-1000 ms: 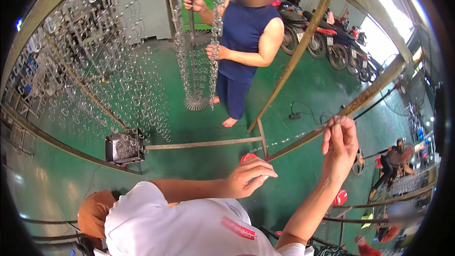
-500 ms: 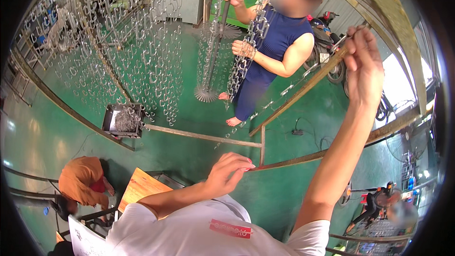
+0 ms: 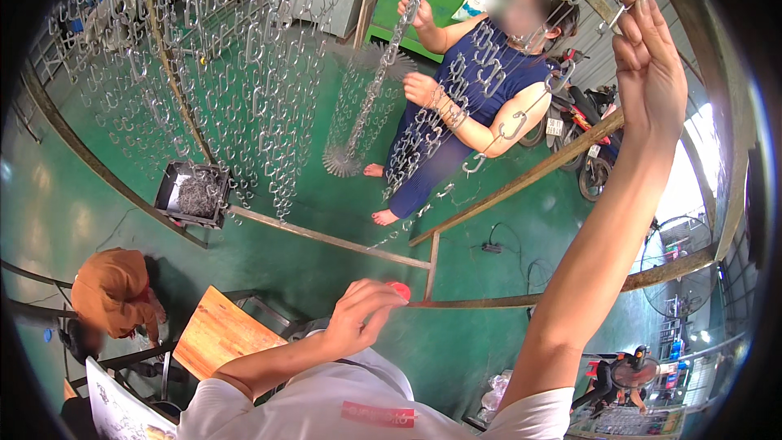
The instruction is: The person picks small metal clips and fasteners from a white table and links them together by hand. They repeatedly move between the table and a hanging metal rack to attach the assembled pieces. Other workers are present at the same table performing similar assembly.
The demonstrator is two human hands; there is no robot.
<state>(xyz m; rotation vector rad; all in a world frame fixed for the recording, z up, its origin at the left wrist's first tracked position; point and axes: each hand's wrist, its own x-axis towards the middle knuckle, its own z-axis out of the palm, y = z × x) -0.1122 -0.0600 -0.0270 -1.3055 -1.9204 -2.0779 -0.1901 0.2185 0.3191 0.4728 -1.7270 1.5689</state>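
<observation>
My right hand (image 3: 652, 73) is raised at the upper right, its fingers pinched together on a small bright metal hook (image 3: 606, 26) beside the frame's upper bar. Lower, in front of my white shirt, my left hand (image 3: 358, 314) is closed, thumb against fingers. A small round red thing (image 3: 398, 288) shows at its fingertips; its kind is unclear. Linked metal hooks (image 3: 515, 124) hang in strands left of my raised hand. Many more hook chains (image 3: 285, 106) hang at the left.
A co-worker in dark blue (image 3: 489, 73) stands across the metal frame (image 3: 521, 169), behind the strands, beside a spiky wire rack (image 3: 340, 165). A black crate (image 3: 168, 189) with small metal pieces stands left. Another person (image 3: 112, 289) bends near a wooden board (image 3: 224, 332). Motorbikes (image 3: 593, 126) stand behind.
My right hand has moved a little up and right, and hooks now show hanging beside it. My left hand has shifted left, with the red thing now showing. The view has shifted.
</observation>
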